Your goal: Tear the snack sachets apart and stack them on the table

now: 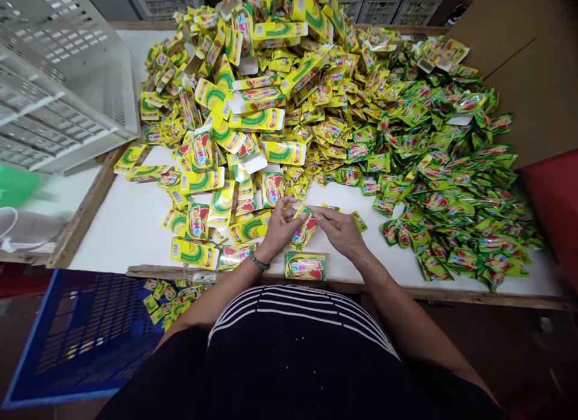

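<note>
Between my two hands is a small yellow-green candy box (304,228), tilted above the front part of the table. My left hand (280,228) grips it from the left side, thumb across its face. With fingers pinched together, my right hand (339,230) meets the box's upper right end; whether a flap or something else is in that pinch I cannot make out. Just below lies another candy box (305,266) at the table's edge. A green candy packet (359,221) rests beside my right hand, partly behind it.
Yellow boxes (203,180) are heaped to the left and back. Yellow packets (327,131) lie in the middle, green packets (451,191) at right. A white crate (67,77) stands left; below it, a blue crate (90,336) holds filled-looking boxes. Cardboard (533,65) borders the right.
</note>
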`<act>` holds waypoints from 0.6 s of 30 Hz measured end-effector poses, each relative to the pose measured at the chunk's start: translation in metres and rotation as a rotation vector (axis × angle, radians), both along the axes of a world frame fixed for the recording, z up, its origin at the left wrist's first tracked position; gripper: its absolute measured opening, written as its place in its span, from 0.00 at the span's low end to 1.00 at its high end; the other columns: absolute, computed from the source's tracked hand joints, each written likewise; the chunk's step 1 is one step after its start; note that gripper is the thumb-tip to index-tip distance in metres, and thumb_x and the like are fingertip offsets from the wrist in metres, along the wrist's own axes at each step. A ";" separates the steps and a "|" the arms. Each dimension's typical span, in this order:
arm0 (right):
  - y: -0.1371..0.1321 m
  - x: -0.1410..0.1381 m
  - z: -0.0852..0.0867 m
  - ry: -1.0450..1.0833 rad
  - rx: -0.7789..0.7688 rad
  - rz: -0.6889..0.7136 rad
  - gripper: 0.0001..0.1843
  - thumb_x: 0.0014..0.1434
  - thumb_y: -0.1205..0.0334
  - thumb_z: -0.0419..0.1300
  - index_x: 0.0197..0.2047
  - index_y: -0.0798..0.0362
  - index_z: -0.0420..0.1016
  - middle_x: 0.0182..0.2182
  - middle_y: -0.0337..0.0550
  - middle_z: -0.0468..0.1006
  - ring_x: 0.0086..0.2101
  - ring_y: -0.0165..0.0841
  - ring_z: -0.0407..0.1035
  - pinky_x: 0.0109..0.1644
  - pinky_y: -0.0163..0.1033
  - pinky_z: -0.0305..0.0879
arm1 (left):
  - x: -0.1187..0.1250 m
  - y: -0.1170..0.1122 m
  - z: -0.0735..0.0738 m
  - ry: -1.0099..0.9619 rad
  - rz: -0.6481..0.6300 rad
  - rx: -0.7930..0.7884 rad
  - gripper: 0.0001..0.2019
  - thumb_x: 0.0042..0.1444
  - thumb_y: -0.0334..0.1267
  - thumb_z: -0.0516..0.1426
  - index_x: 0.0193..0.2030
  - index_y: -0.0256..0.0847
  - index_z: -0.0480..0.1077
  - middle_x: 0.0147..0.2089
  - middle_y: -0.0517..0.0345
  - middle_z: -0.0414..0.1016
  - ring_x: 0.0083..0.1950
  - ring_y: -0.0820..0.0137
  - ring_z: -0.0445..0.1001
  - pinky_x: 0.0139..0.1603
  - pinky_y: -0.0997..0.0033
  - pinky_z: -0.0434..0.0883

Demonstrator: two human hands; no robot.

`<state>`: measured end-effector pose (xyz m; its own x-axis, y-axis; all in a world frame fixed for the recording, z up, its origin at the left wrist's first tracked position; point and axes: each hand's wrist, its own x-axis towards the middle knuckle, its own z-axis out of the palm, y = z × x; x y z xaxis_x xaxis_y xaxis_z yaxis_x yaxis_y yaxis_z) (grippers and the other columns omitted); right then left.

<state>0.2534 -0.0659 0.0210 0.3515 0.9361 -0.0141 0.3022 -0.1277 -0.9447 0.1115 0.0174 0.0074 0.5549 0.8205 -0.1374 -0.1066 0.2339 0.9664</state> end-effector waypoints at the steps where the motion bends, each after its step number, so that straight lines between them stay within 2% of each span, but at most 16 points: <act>1: 0.000 0.000 0.002 -0.008 0.001 0.006 0.17 0.60 0.48 0.57 0.41 0.49 0.81 0.37 0.40 0.83 0.40 0.38 0.75 0.49 0.44 0.69 | 0.000 0.000 0.001 -0.010 -0.007 -0.026 0.26 0.44 0.46 0.68 0.45 0.42 0.63 0.24 0.69 0.67 0.24 0.78 0.66 0.26 0.79 0.61; 3: 0.001 0.000 0.007 0.002 -0.004 -0.011 0.16 0.58 0.48 0.59 0.38 0.48 0.83 0.37 0.40 0.83 0.42 0.38 0.75 0.50 0.44 0.69 | -0.001 -0.001 0.003 -0.024 -0.041 -0.058 0.27 0.43 0.46 0.69 0.44 0.42 0.61 0.24 0.70 0.68 0.23 0.79 0.64 0.26 0.80 0.60; 6: 0.003 -0.001 0.008 0.061 -0.032 -0.053 0.13 0.52 0.50 0.64 0.37 0.48 0.83 0.35 0.40 0.84 0.36 0.37 0.75 0.44 0.42 0.70 | -0.001 -0.001 0.007 -0.019 -0.043 -0.054 0.27 0.42 0.46 0.69 0.43 0.41 0.61 0.23 0.70 0.68 0.22 0.80 0.63 0.25 0.81 0.58; 9: 0.005 0.002 0.003 0.224 -0.066 -0.090 0.15 0.49 0.48 0.66 0.34 0.50 0.84 0.31 0.40 0.84 0.31 0.34 0.75 0.39 0.40 0.70 | -0.002 -0.002 0.011 -0.006 -0.058 -0.066 0.27 0.41 0.45 0.70 0.43 0.41 0.62 0.24 0.69 0.69 0.23 0.80 0.64 0.25 0.80 0.59; 12: 0.004 0.010 -0.002 0.348 -0.086 -0.105 0.16 0.45 0.47 0.69 0.33 0.49 0.84 0.31 0.39 0.84 0.32 0.34 0.75 0.40 0.40 0.70 | -0.003 -0.001 0.012 -0.015 -0.121 -0.065 0.26 0.42 0.45 0.69 0.43 0.40 0.63 0.24 0.68 0.69 0.23 0.80 0.65 0.26 0.79 0.59; 15: 0.000 0.016 -0.002 0.286 -0.115 -0.032 0.15 0.47 0.47 0.68 0.35 0.47 0.84 0.34 0.39 0.85 0.36 0.37 0.76 0.44 0.42 0.70 | -0.004 -0.001 0.011 -0.047 -0.139 -0.044 0.25 0.44 0.46 0.69 0.44 0.39 0.65 0.24 0.68 0.68 0.24 0.80 0.64 0.26 0.79 0.59; 18: -0.006 0.014 0.002 0.097 -0.042 0.052 0.12 0.54 0.49 0.63 0.37 0.44 0.84 0.37 0.39 0.84 0.40 0.39 0.76 0.52 0.47 0.68 | -0.005 -0.002 0.010 -0.059 -0.134 -0.040 0.24 0.45 0.49 0.68 0.43 0.39 0.65 0.23 0.68 0.68 0.24 0.80 0.63 0.26 0.79 0.58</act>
<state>0.2672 -0.0720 0.0233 0.2978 0.9508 -0.0855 0.2168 -0.1546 -0.9639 0.1069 0.0157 0.0172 0.6673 0.7330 -0.1323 -0.1281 0.2879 0.9490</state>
